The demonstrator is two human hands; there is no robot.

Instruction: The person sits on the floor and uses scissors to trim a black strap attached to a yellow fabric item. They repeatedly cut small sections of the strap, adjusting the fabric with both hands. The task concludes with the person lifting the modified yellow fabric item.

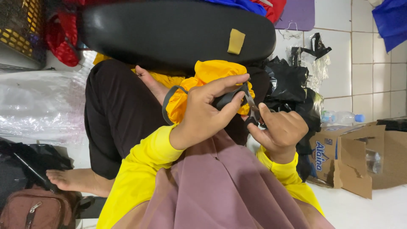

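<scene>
— What is the left hand [203, 112] holding?
— Its fingers pinch a black strap [229, 98] on the yellow cloth [212, 72], over the lap.
— And the right hand [282, 127]?
— It grips the strap's end. The cloth looks soft, light and slippery, so hold the strap.

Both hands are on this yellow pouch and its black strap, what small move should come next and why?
Probably draw the black strap further through the buckle: the left hand pinches the strap at the yellow pouch, and the right hand grips the buckle.

White tiled floor [369, 55] — cardboard boxes [352, 157], clear plastic sheeting [38, 101], brown bag [38, 210] nearby.
</scene>
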